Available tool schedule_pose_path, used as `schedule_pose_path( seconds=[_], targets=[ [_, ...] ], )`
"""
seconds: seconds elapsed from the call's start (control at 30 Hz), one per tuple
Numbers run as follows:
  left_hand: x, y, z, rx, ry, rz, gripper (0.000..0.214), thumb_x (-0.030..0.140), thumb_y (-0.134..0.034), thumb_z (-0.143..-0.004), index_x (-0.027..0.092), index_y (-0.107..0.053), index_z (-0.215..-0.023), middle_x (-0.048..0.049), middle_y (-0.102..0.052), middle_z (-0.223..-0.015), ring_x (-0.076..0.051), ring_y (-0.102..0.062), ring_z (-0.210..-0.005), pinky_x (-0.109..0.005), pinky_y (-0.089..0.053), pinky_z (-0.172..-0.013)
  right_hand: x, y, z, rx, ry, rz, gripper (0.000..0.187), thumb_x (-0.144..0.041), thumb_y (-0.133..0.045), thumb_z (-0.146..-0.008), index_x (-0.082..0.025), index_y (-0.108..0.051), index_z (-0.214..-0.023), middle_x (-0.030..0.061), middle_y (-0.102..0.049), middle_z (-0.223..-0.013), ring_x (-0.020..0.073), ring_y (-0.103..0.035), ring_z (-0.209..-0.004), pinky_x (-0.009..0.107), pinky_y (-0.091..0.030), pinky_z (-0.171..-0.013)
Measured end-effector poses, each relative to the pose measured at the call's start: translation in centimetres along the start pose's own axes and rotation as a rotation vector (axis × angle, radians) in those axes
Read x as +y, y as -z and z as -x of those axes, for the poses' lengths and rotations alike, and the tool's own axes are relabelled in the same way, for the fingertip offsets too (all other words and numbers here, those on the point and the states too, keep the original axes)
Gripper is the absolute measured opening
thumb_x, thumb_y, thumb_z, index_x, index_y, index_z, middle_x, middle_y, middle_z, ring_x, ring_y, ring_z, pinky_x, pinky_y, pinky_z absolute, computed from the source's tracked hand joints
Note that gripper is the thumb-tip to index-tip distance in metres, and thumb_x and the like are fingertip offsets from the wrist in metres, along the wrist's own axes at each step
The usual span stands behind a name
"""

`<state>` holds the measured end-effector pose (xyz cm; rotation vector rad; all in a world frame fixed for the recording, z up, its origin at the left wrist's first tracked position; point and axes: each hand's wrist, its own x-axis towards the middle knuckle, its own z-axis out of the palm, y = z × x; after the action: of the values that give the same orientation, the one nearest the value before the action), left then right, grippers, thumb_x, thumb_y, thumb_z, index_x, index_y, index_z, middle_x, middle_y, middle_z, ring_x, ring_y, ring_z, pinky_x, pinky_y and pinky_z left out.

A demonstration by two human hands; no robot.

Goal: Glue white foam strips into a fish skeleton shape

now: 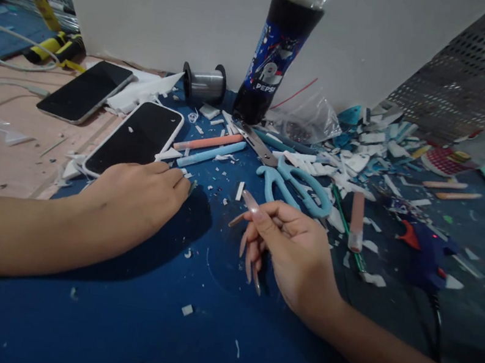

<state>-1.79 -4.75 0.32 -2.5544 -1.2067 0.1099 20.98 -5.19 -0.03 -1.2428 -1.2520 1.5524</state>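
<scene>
Scraps [187, 309] are best gathered with the left hand [136, 204] kept flat and empty, right hand [291, 248] loosely curled, beside the scissors [291, 180].

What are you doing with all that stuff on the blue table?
A person's left hand rests palm down on the blue mat, right beside a phone. The right hand hovers just in front of the blue scissors. White scraps, a cola bottle and a glue gun lie around.

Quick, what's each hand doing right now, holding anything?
Left hand: palm down on the blue mat, fingers curled; grip cannot be told.
Right hand: loosely curled, nothing visibly held.
</scene>
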Motion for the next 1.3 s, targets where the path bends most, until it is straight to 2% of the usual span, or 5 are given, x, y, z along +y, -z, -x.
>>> schedule_pose_path(
  seconds=[0.2,0.4,0.57,0.9,1.3],
  targets=[
    [0.2,1.4,-0.8,0.209,0.002,0.295,0.025,0.014,-0.036,-0.092,0.017,-0.051,-0.071,-0.0024,-0.052,-0.064,-0.015,-0.05,-0.057,-0.027,-0.038,-0.051,0.1,-0.1,0.0,0.025,-0.011,-0.024,0.033,-0.04,-0.07,-0.083,-0.018,-0.054,-0.102,-0.0063,-0.061,-0.055,0.0079,-0.053,-0.036,0.019,-0.042,-0.032],
    [1.3,2.1,-1.7,0.083,0.22,1.28,0.035,0.031,-0.037,-0.096,0.019,-0.046,-0.065,0.005,-0.042,-0.054,-0.006,-0.037,-0.043,-0.016,-0.032,-0.039,-0.3,-0.7,0.4,0.077,0.066,-0.026,0.029,-0.035,-0.068,-0.084,-0.022,-0.051,-0.104,-0.0055,-0.062,-0.058,0.0092,-0.054,-0.039,0.021,-0.043,-0.035],
    [2.2,1.4,-1.6,0.062,0.352,1.7,0.034,0.033,-0.039,-0.095,0.018,-0.046,-0.066,0.0045,-0.04,-0.056,-0.007,-0.035,-0.046,-0.017,-0.034,-0.041,-1.5,-2.1,0.7,0.08,0.235,0.03,0.019,-0.027,-0.064,-0.087,-0.024,-0.05,-0.1,-0.0052,-0.063,-0.06,0.011,-0.059,-0.044,0.025,-0.051,-0.044],
    [2.5,0.0,-1.2,-0.073,0.39,1.966,0.031,0.036,-0.042,-0.096,0.017,-0.047,-0.072,0.0032,-0.044,-0.063,-0.007,-0.039,-0.054,-0.018,-0.037,-0.05,-0.1,-2.4,0.2,0.054,0.451,0.267,0.015,-0.028,-0.06,-0.092,-0.024,-0.054,-0.105,-0.0006,-0.067,-0.068,0.0141,-0.064,-0.048,0.03,-0.054,-0.045],
    [2.6,0.0,-1.3,-0.176,0.55,2.151,0.033,0.044,-0.056,-0.09,0.017,-0.049,-0.073,0.0037,-0.045,-0.067,-0.007,-0.04,-0.058,-0.018,-0.036,-0.054,0.2,-2.5,-0.6,0.002,0.657,0.153,0.028,-0.006,-0.061,-0.087,-0.025,-0.053,-0.105,-0.0062,-0.066,-0.064,0.0095,-0.064,-0.045,0.02,-0.056,-0.04]
  ],
)
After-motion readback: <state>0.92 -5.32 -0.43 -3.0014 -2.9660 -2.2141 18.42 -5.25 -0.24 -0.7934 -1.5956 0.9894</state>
